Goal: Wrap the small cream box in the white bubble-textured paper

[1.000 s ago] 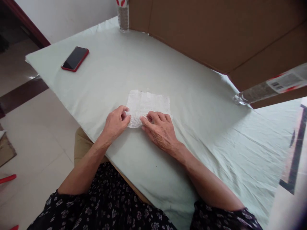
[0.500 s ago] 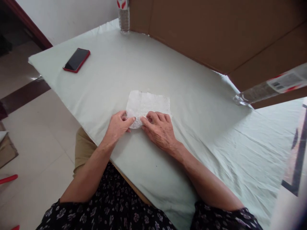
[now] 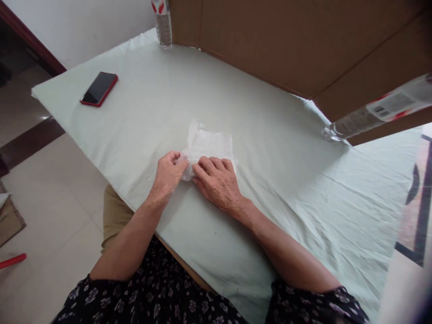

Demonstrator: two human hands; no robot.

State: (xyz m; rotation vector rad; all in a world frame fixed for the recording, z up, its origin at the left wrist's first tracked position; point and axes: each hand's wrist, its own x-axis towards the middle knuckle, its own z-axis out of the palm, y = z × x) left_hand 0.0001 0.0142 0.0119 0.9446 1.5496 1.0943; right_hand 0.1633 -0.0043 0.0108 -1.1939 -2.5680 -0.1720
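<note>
A white, crinkled, partly see-through sheet lies on the cloth in front of me; I cannot tell if it is tissue or thin plastic wrap. Its near edge looks bunched or rolled, and its left side is folded inward with a thin flap at the far left corner. My left hand pinches the sheet's near left corner between thumb and fingers. Close beside it, my right hand is closed over the near edge, fingers curled and thumb against it. Anything wrapped under the fingers is hidden.
A phone in a red case lies at the far left of the cloth-covered table. A large cardboard panel stands at the back, with a clear bottle at its left and another bottle at its right.
The sheet's left side has been folded inward, so the sheet looks narrower. My left hand now grips the gathered left corner. The whole view has shifted slightly.
</note>
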